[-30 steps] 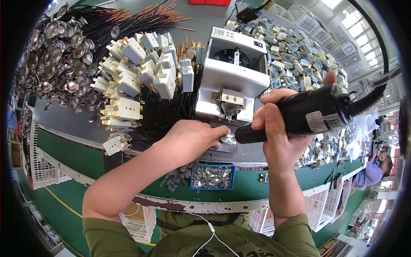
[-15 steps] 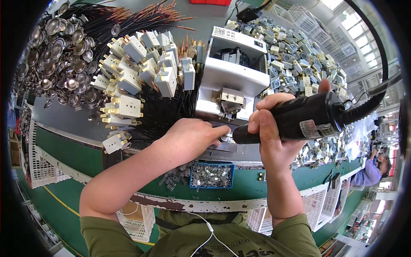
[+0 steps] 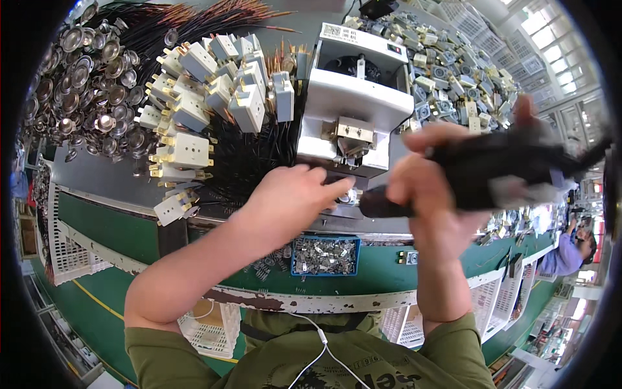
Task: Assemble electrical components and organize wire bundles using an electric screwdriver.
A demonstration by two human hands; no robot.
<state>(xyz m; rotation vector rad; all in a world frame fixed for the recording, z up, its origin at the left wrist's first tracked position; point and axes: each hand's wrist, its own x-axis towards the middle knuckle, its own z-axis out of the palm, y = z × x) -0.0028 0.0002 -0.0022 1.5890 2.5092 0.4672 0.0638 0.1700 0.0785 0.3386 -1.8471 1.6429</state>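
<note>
At the left of the bench [image 3: 81,174], shiny round metal pieces [image 3: 81,71] lie in a big heap. Next come pale boxes with gold tabs [image 3: 248,107], piled up over thin black wires [image 3: 236,165].

The left hand [image 3: 291,194] reaches in from the front edge, with its arm bent at the elbow. Its back faces up. The pointing finger stretches out to the right, and the other fingers curl under. The fingertips are nearly closed by a small shiny part [image 3: 350,196], but one cannot tell if they pinch it. That part sits near the front edge of the bench, just in front of the silver machine [image 3: 356,104]. A blue tray [image 3: 357,257] of tiny metal bits is below it.

The right hand [image 3: 431,188], a bit blurry, is wrapped around a fat black tool [image 3: 479,172]. Its forearm comes almost straight up. The tool lies on its side, its thin end pointing left, right by the small part.

The step in hand seems to be using the tool on that part. The next move calls for a still left hand and a straight tool.
</note>
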